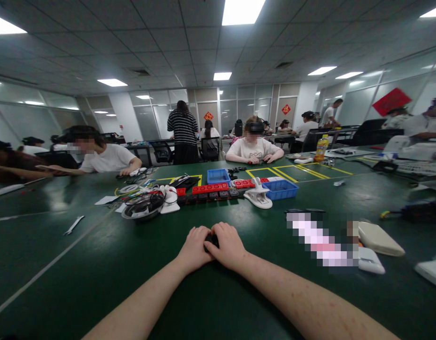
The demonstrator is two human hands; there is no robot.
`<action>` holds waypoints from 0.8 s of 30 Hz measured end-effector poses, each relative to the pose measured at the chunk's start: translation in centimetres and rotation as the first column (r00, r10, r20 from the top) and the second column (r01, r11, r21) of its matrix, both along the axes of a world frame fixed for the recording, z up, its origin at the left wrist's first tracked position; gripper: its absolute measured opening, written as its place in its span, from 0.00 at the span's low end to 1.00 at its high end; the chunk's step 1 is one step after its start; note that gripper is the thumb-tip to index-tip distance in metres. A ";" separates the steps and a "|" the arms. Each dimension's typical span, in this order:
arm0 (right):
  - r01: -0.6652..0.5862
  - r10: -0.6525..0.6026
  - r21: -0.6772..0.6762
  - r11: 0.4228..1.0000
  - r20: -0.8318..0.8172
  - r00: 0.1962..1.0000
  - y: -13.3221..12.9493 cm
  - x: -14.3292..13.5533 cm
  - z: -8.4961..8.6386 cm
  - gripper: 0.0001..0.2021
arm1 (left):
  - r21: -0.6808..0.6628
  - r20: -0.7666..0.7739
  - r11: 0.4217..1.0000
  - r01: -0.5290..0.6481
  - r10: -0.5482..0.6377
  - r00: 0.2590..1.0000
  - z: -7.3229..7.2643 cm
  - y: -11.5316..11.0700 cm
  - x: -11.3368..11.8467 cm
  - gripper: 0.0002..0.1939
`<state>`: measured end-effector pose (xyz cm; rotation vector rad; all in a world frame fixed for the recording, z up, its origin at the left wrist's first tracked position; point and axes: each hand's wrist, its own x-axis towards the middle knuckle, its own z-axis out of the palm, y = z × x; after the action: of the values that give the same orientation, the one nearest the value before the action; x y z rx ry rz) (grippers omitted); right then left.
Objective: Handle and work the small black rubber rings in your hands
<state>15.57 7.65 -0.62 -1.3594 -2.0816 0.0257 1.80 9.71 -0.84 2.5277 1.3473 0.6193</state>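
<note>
Both my hands meet over the green table, wrapped round a small black object (211,240) that shows only between them. My left hand (196,248) curls along its left side, and my right hand (228,243) covers it from the right. The fingers are closed and the thumbs come together at the near side. Most of the object is hidden, so its shape cannot be made out. Beyond the hands lies a row of red and black blocks (210,189).
Past the hands are a white clamp (259,196), blue bins (281,189) (218,176) and a coil of cables (142,205). A wrench-like tool (74,225) lies left, a beige case (380,238) right. A person (255,147) sits across the green table (133,264).
</note>
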 end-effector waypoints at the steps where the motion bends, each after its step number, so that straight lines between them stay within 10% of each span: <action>1: 0.002 -0.002 -0.007 1.000 0.007 1.000 0.1 0.0 0.0 0.09 | -0.001 -0.011 1.000 -0.004 0.004 1.000 -0.1 0.0 0.0 0.14; 24: -0.387 0.397 0.115 0.915 -0.082 0.914 -0.5 0.0 0.6 0.09 | -0.081 0.076 0.964 0.252 -0.246 0.966 -1.3 2.0 -1.3 0.11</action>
<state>15.53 7.15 -0.02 -0.8448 -2.2031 0.1603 0.48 11.69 -2.13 2.5246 0.9898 0.5703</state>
